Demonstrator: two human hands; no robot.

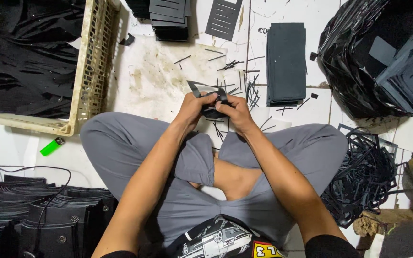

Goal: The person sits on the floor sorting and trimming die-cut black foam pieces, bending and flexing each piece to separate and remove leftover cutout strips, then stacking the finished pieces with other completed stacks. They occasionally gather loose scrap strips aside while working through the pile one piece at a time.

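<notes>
Bare floor (pixel 158 81) open just beyond both hands (pixel 214 109); hemmed by cream basket (pixel 92 62) at left, black sheet stack (pixel 286 62) and black bag (pixel 359 62) at right, scrap strips (pixel 252 88) strewn between.

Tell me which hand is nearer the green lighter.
Left. The left hand is up and right of the lighter; the right hand lies farther right, beyond it.

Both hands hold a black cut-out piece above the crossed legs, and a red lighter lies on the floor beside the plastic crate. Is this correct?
Not fully. The lighter is green, not red, as the head view shows. The rest stands: the left hand and the right hand both hold the black cut-out piece above the crossed legs, and the lighter lies on the floor beside the plastic crate.
</notes>
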